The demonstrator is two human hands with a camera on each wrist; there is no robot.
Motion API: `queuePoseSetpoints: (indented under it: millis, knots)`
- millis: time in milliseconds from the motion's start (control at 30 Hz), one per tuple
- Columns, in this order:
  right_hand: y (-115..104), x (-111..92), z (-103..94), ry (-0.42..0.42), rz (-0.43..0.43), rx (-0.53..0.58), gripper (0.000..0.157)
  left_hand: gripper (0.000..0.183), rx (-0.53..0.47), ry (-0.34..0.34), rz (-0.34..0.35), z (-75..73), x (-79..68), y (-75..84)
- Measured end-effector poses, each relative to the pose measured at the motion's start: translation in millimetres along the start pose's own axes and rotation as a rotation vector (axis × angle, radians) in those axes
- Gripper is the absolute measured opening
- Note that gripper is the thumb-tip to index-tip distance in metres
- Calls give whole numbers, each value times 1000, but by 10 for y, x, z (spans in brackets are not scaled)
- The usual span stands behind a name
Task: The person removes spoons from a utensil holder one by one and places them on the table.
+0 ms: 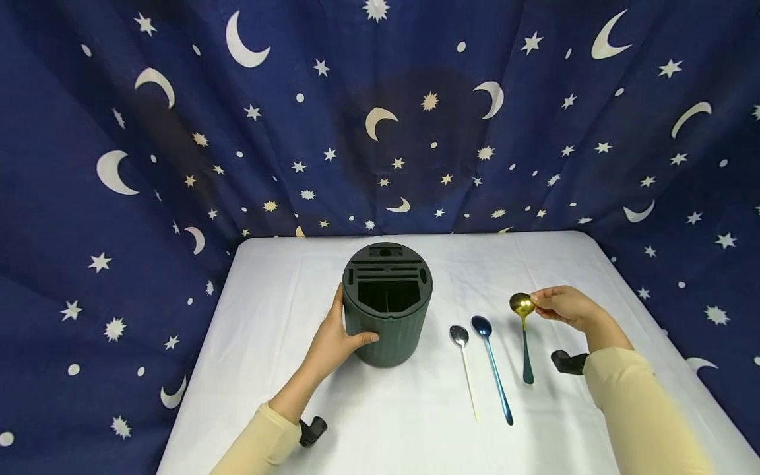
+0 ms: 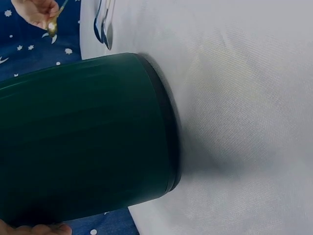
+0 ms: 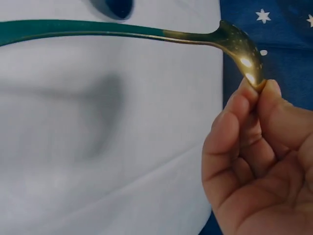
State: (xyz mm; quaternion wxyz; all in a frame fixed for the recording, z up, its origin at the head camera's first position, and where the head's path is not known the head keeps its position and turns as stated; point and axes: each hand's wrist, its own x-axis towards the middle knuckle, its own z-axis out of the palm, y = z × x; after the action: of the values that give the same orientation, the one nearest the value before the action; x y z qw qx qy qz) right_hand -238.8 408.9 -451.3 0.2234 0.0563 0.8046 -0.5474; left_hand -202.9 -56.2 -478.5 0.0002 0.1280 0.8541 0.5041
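Note:
A dark green utensil holder (image 1: 388, 340) with a slotted black lid (image 1: 388, 267) stands upright on the table. My left hand (image 1: 343, 338) grips its left side, thumb across the front; only fingertips (image 2: 41, 229) show in the left wrist view. On the right, my right hand (image 1: 567, 307) pinches the bowl rim of a gold spoon (image 1: 522, 305) with a dark green handle. The right wrist view has this spoon (image 3: 239, 49) raised above the cloth, its shadow below. Between holder and hand lie a blue spoon (image 1: 493, 363) and a silver-bowled spoon (image 1: 460, 335) with a pale handle.
A white cloth (image 1: 285, 277) covers the table. Behind and at both sides hangs a dark blue curtain (image 1: 332, 132) with moons and stars. Small black devices (image 1: 313, 431) sit at both wrists.

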Motion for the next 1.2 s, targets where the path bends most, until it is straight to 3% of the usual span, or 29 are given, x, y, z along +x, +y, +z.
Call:
queuePoseSetpoints:
  millis: [467, 1200]
  knots:
    - [293, 138, 24, 35, 64, 22, 21, 120, -5, -3, 3, 49, 48, 13]
    - [559, 235, 74, 91, 127, 27, 21, 120, -1, -3, 15, 69, 23, -29]
